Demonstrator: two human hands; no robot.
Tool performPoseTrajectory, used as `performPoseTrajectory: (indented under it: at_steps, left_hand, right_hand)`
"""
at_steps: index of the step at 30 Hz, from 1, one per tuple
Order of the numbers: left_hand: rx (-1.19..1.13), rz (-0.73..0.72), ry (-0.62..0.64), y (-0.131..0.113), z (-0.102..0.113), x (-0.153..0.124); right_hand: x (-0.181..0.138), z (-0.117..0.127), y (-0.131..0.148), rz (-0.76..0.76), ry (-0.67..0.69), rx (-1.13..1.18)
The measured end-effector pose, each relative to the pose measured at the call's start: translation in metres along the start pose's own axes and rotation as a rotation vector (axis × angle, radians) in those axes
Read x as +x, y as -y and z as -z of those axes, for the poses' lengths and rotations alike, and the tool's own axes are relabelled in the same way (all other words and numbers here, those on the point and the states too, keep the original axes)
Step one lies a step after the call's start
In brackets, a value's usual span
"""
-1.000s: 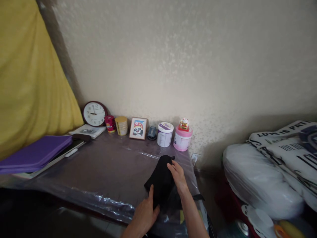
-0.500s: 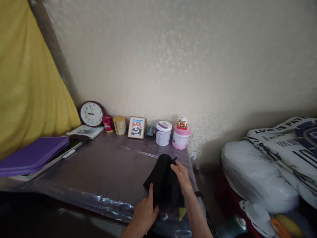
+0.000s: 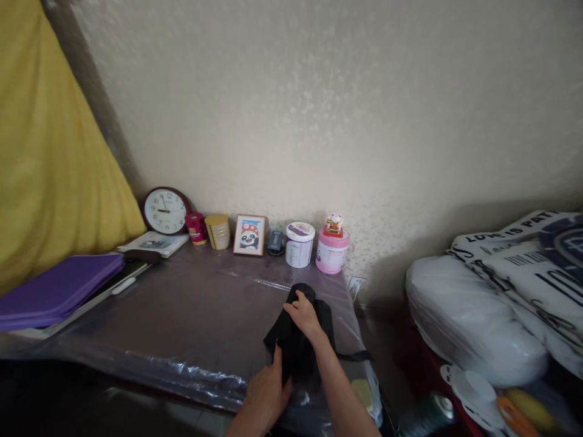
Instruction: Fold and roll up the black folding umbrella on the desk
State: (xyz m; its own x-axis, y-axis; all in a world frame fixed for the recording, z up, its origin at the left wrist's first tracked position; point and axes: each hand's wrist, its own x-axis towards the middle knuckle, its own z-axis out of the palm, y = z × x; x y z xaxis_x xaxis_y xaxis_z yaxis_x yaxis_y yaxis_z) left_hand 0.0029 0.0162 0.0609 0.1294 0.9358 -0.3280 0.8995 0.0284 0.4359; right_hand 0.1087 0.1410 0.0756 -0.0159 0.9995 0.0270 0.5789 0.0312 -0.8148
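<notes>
Near the pink round tub (image 3: 331, 250), the right hand (image 3: 304, 315) pinches the top of the folded black cloth (image 3: 279, 332), while the left hand (image 3: 268, 391), nearly flat, pins it steady on the plastic-covered surface (image 3: 191, 303).

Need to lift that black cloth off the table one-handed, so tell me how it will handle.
Probably floppy: the black cloth bunches in folds under the right hand. Likely light, being thin fabric. It may slide easily on the glossy plastic sheet beneath it.
</notes>
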Motion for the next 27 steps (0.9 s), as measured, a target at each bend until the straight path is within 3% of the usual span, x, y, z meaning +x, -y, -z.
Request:
performPoseTrajectory:
  at_steps: [5,9,14,17,22,27]
  left_hand:
    - [-0.005,0.013,-0.028,0.003,-0.006,0.002]
    - [-0.084,0.019,-0.089,0.007,-0.013,-0.003]
    - [-0.242,-0.064,-0.141,0.013,-0.019,-0.013]
    - [-0.195,-0.158,-0.117,0.012,-0.016,-0.014]
    - [-0.002,-0.162,-0.072,0.007,-0.011,-0.01]
    - [0.05,-0.08,-0.037,0.009,-0.011,-0.006]
  right_hand:
    - [0.004,0.001,0.008,-0.034,0.088,-0.233]
    - [0.002,0.0,0.013,-0.04,0.078,-0.341]
    - [-0.002,-0.003,0.016,-0.015,0.07,-0.407]
    - [-0.004,-0.006,0.018,0.016,0.065,-0.437]
    - [-0.017,-0.008,0.02,0.151,0.124,-0.438]
    - [-0.049,0.003,0.017,0.431,0.296,-0.224]
